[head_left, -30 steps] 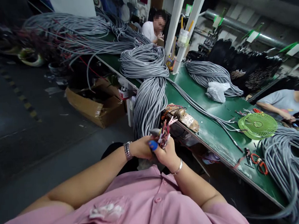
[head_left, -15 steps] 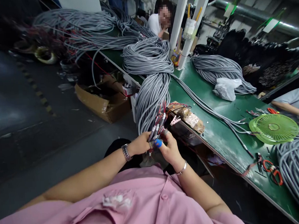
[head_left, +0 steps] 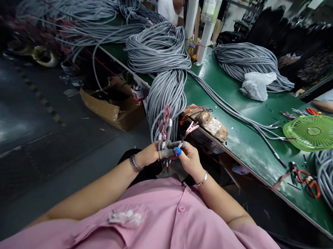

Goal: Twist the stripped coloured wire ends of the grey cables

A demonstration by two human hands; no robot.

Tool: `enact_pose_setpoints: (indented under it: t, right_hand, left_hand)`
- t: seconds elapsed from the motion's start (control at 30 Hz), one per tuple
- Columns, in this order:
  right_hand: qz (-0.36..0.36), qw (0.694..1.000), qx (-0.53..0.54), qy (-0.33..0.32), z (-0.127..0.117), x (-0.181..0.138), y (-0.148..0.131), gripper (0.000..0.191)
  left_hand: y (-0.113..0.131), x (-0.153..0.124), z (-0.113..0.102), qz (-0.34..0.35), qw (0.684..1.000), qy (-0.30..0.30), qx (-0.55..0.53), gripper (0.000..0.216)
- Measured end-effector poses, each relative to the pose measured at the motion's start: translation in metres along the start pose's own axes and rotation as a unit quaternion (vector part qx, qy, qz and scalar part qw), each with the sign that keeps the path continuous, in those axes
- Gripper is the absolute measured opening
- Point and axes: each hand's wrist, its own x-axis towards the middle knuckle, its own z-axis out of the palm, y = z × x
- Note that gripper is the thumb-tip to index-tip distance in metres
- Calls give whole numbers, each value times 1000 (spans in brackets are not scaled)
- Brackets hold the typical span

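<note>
My left hand (head_left: 150, 154) is closed around a bundle of thin red and grey wires (head_left: 164, 128) with white sleeves, held upright near my lap. My right hand (head_left: 189, 158), with a blue cot on the thumb (head_left: 177, 151), pinches the grey cable ends at the base of the same bundle. Just behind my hands a thick hank of grey cable (head_left: 166, 98) hangs over the edge of the green workbench (head_left: 241, 142).
A taped wooden block (head_left: 208, 122) sits at the bench edge. A green fan guard (head_left: 315, 132), red-handled cutters (head_left: 306, 178) and a white bag (head_left: 256, 85) lie on the bench. A cardboard box (head_left: 113, 109) stands on the floor. Other people sit at the far end and right.
The wire bundle has swung from leaning right to standing upright and shifted left. Both hands have dropped slightly closer to my lap. The camera has tilted down.
</note>
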Motion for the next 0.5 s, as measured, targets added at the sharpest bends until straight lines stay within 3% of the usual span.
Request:
enact_pose_setpoints:
  t: [0.27,0.4,0.5]
  right_hand:
    - [10,998,51,40,-3,-3,11,23]
    - [-6,999,20,42,-6,-9,16,20]
    - [-26,999,-11,19,-6,-12,15,20]
  left_hand:
    - [1,-2,1,56,985,122,-107,23]
    - [15,-18,-10,90,965,126,-210,29]
    - [24,-31,-20,106,961,131,-220,29]
